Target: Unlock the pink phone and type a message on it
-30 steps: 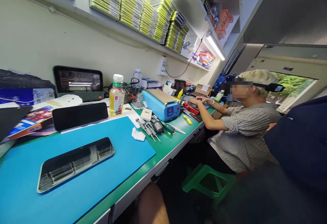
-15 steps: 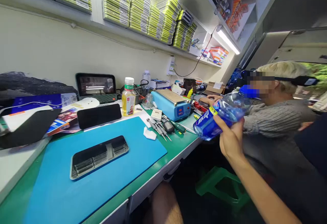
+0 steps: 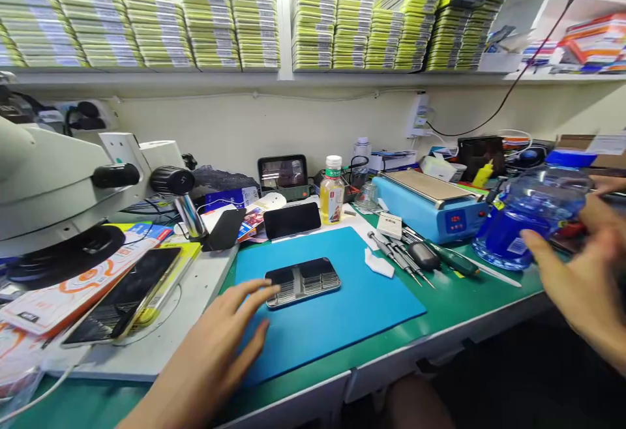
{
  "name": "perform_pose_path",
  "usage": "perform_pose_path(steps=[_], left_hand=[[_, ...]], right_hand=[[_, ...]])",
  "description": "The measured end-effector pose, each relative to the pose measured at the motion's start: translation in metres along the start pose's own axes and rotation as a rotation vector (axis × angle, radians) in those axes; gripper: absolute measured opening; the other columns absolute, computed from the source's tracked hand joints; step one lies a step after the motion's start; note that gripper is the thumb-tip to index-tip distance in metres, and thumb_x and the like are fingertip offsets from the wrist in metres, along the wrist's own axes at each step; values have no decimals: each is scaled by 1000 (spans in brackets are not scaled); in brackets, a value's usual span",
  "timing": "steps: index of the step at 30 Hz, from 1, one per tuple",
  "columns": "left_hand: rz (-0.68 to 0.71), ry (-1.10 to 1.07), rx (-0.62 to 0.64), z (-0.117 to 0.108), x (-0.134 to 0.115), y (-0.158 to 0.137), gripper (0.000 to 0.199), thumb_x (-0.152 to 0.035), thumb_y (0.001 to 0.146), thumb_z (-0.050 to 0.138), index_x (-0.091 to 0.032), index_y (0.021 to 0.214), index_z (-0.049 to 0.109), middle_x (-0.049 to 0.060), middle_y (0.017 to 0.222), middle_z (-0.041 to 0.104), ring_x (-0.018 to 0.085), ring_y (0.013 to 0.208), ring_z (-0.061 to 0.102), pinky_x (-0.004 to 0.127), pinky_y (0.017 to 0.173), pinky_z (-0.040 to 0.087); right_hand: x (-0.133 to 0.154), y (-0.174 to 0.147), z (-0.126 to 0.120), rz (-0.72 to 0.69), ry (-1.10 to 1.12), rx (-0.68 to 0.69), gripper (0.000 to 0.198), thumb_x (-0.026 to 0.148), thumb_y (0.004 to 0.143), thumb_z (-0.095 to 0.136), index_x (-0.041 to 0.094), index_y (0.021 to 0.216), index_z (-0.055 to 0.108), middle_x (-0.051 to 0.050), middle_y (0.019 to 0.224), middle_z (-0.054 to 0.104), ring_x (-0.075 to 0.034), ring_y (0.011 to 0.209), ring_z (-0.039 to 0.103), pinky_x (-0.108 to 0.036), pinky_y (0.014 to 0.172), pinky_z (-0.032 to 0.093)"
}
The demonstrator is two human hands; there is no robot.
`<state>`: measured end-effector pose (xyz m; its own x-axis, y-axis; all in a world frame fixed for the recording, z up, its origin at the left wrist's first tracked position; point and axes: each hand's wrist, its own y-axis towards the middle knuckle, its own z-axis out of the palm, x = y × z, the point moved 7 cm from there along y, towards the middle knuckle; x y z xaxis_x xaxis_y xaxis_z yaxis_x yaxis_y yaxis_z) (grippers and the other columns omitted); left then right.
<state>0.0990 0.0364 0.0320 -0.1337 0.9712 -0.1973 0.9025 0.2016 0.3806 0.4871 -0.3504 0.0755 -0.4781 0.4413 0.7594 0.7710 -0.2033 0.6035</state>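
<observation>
A smartphone (image 3: 303, 283) with a dark glossy screen lies face up on the blue mat (image 3: 362, 325). My left hand (image 3: 225, 328) is open, its fingers stretched over the phone's left end; whether they touch it I cannot tell. At the right, a large clear bottle of blue liquid (image 3: 511, 230) with a blue cap stands upright at the bench's front edge. Beside it is my right hand (image 3: 580, 282), thumb and fingers apart and partly smeared by motion. Several screwdrivers (image 3: 398, 253), a crumpled white tissue (image 3: 379, 263) and a small black case (image 3: 423, 255) lie right of the phone.
A blue heating plate machine (image 3: 435, 207) and a yellow drink bottle (image 3: 332, 194) stand behind the mat. A microscope (image 3: 63, 188) and another phone (image 3: 127, 295) occupy the left. Stacked yellow-green boxes (image 3: 254, 18) fill the shelf. A co-worker's hand (image 3: 606, 185) shows far right.
The view has swung left. The blue bottle, earlier held tilted in the air by my right hand, now stands on the bench with that hand apart. My left hand has come in over the phone.
</observation>
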Motion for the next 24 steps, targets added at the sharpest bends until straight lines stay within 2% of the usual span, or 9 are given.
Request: perform_pose_path(steps=[3, 6, 8, 10, 12, 15, 17, 20, 24], left_hand=[[-52, -37, 145, 19, 20, 53, 44, -52, 107, 32, -33, 145, 41, 1, 151, 45, 22, 137, 47, 52, 120, 40], [-152, -164, 308, 29, 35, 89, 49, -61, 104, 36, -23, 131, 50, 6, 136, 54, 26, 124, 52, 51, 109, 42], [-191, -255, 450, 33, 42, 102, 55, -67, 98, 46, -20, 126, 52, 7, 128, 55, 25, 113, 56, 46, 101, 44], [-184, -313, 589, 35, 46, 107, 67, -72, 88, 60, -21, 129, 50, 7, 128, 53, 23, 109, 57, 40, 95, 46], [-176, -350, 683, 36, 50, 109, 78, -73, 79, 71, -23, 134, 49, 7, 129, 51, 23, 108, 55, 37, 91, 45], [-141, -371, 703, 39, 55, 110, 81, -69, 72, 80, -25, 133, 52, 6, 123, 49, 24, 109, 50, 35, 91, 41], [-124, -393, 674, 43, 58, 109, 79, -69, 71, 81, -27, 132, 53, 4, 122, 48, 22, 107, 49, 34, 91, 40], [-189, -522, 583, 46, 67, 105, 60, -75, 88, 60, -29, 126, 57, 0, 124, 54, 19, 110, 52, 33, 97, 41], [-214, -576, 456, 43, 70, 100, 49, -72, 98, 46, -31, 120, 59, -4, 120, 59, 15, 111, 54, 30, 100, 40]], right_hand=[[59, -44, -5, -299, 135, 5, 109, 91, 72, 63, 29, 159, 38, -17, 157, 38, -32, 144, 44, -49, 121, 40], [125, -99, 30, -700, 87, 280, 47, 48, 101, 56, 29, 144, 53, -9, 145, 52, -18, 125, 60, -36, 111, 51], [162, -132, 63, -909, 100, 462, 29, 29, 105, 51, 26, 133, 58, -2, 136, 59, -12, 124, 59, -29, 112, 47], [188, -151, 103, -945, 142, 594, 23, 24, 105, 49, 25, 124, 62, 4, 127, 64, -9, 117, 63, -25, 101, 49], [207, -156, 150, -836, 143, 717, 21, 27, 106, 47, 26, 120, 64, 9, 120, 67, -8, 103, 67, -26, 83, 51], [227, -156, 215, -727, 79, 780, 27, 29, 106, 44, 29, 127, 63, 10, 121, 67, -13, 100, 69, -31, 75, 49], [232, -156, 246, -788, 3, 752, 35, 28, 107, 40, 28, 137, 58, 8, 125, 66, -17, 105, 70, -35, 76, 49], [222, -163, 271, -960, -88, 704, 42, 26, 107, 35, 24, 144, 54, 6, 127, 67, -19, 104, 70, -37, 73, 48], [197, -173, 273, -1025, 5, 746, 42, 27, 107, 41, 24, 148, 53, 9, 128, 67, -15, 104, 71, -35, 74, 48]])
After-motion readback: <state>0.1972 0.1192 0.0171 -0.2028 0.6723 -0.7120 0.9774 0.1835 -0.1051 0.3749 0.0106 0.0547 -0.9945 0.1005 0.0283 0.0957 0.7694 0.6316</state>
